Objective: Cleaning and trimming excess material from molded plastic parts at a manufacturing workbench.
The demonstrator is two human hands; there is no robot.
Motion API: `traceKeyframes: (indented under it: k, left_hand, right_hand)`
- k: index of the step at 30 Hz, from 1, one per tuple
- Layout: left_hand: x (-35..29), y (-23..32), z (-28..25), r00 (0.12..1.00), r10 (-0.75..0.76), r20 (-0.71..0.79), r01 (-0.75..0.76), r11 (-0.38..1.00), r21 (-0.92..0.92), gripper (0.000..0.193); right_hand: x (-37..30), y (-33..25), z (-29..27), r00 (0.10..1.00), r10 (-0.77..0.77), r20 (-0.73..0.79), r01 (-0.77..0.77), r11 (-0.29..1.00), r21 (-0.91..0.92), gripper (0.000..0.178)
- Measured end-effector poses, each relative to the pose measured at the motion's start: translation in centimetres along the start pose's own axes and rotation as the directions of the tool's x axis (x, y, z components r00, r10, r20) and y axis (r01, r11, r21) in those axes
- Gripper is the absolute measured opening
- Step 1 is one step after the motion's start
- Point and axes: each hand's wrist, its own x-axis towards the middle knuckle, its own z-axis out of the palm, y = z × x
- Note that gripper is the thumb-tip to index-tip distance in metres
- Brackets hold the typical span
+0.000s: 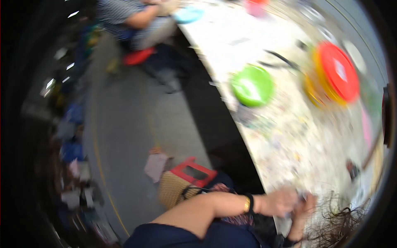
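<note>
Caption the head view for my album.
Left hand and right hand, blurred, close together at a stained white table.

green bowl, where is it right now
In the head view, the green bowl sits on the whitish table, above and right of centre, left of the red-lidded yellow bucket.

On the table [285, 144] beyond your left hand [281, 201] and right hand [305, 207] sits a bowl [253, 85], with a bucket [332, 74] to its right and a co-worker [122, 16] at the far left.
</note>
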Motion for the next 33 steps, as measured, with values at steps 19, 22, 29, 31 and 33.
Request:
traceKeyframes:
  k: [19, 22, 29, 31, 33]
  left_hand:
    - [-0.1, -0.6, -4.4, 0.952, -0.132, 0.274, 0.089, 0.982, 0.166, 0.040]
    - [0.5, -0.4, -5.1, 0.950, -0.145, 0.277, 0.098, 0.980, 0.174, 0.039]
    - [0.6, -0.3, -4.9, 0.950, -0.129, 0.286, 0.088, 0.984, 0.152, 0.041]
    - [0.6, -0.3, -5.0, 0.946, -0.156, 0.284, 0.113, 0.980, 0.164, 0.046]
    - [0.8, -0.2, -5.2, 0.938, -0.167, 0.305, 0.118, 0.978, 0.172, 0.046]
  right_hand:
    - [4.8, -8.1, -0.2, 0.986, -0.069, -0.153, 0.072, 0.997, 0.015, 0.026]
    - [5.1, -7.5, -0.8, 0.993, -0.080, -0.083, 0.085, 0.994, 0.065, 0.027]
    - [4.5, -7.7, -1.1, 0.999, -0.010, -0.053, 0.022, 0.973, 0.230, 0.033]
    - [3.7, -6.8, -1.4, 0.993, 0.120, -0.010, -0.107, 0.920, 0.378, 0.026]
    - [2.8, -5.7, -2.1, 0.947, 0.268, -0.179, -0.181, 0.901, 0.393, 0.020]
